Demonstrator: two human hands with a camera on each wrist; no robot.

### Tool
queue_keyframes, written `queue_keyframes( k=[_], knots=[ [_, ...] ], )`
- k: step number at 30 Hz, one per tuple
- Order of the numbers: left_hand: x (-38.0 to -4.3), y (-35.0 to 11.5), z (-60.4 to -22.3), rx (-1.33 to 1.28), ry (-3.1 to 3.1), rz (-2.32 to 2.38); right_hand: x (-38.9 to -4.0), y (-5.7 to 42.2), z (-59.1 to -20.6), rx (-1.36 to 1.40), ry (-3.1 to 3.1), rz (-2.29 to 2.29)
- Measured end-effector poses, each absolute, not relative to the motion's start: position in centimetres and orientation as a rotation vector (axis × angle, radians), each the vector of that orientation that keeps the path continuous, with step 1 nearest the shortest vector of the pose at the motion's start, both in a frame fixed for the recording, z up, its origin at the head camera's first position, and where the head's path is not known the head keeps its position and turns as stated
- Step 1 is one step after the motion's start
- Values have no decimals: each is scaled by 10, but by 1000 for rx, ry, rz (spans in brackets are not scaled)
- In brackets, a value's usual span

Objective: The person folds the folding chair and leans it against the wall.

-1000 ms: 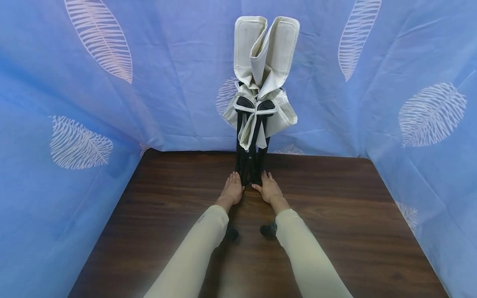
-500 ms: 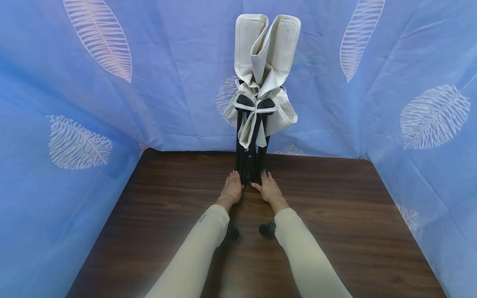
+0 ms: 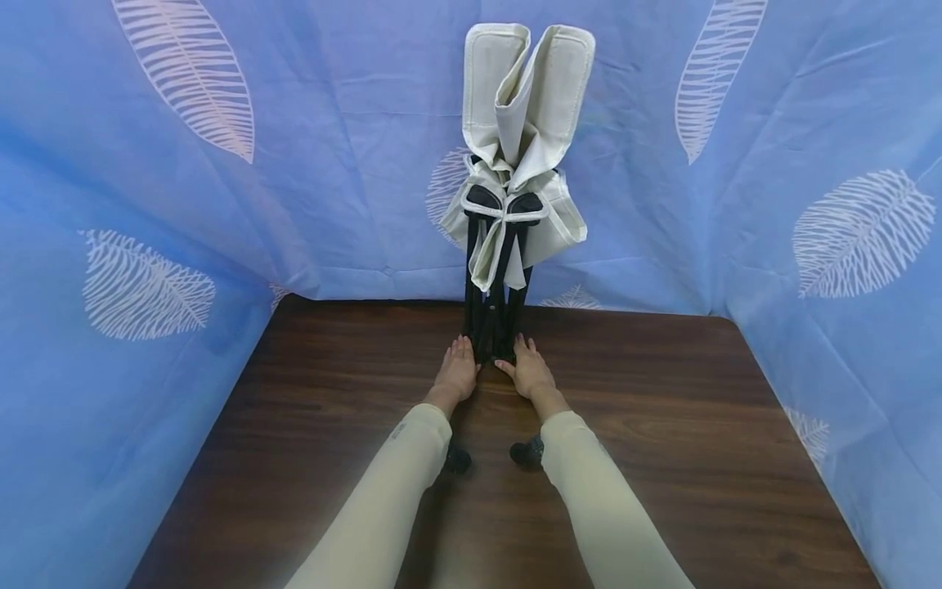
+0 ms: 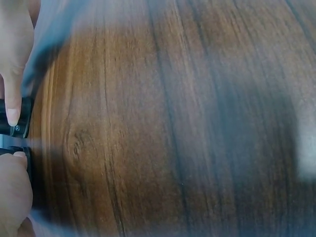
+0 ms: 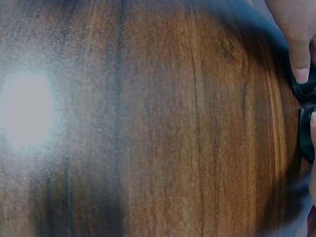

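Note:
A folded camp chair (image 3: 542, 90) with off-white canvas and black legs (image 3: 491, 319) stands upright at the far side of the brown wooden tabletop (image 3: 662, 458). My left hand (image 3: 458, 372) lies along the left of the leg bundle's base, fingers straight and pointing forward. On the other side my right hand (image 3: 531, 372) touches the base, its fingers extended and its thumb reaching inward across the front. At the left edge of the left wrist view, a thumb (image 4: 14, 106) presses on a black foot (image 4: 24, 116). The right wrist view shows another thumb (image 5: 299, 64) on a black foot (image 5: 300, 88).
Blue cloth (image 3: 331, 164) printed with white leaves hangs behind the table and on both sides. Under the cuffs sit small dark rounded objects, one at the left sleeve (image 3: 458, 460) and one at the right sleeve (image 3: 524, 454). The table's back edge runs just behind the chair.
The head view has shifted very slightly. Both hands keep the same place at the chair's base, and the chair stands as before.

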State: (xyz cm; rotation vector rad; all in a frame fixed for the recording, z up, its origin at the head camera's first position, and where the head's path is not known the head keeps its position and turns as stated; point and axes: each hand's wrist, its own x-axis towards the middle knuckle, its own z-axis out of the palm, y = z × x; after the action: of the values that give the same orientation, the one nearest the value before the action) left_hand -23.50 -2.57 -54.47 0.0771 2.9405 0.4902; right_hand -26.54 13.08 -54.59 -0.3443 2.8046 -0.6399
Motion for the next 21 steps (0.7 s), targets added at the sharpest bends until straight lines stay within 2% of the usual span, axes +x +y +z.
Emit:
queue_keyframes(
  k=[21],
  knots=[
    [-229, -35, -547, 94, 2937, 485, -264, 120, -547, -372, 2824, -526]
  ],
)
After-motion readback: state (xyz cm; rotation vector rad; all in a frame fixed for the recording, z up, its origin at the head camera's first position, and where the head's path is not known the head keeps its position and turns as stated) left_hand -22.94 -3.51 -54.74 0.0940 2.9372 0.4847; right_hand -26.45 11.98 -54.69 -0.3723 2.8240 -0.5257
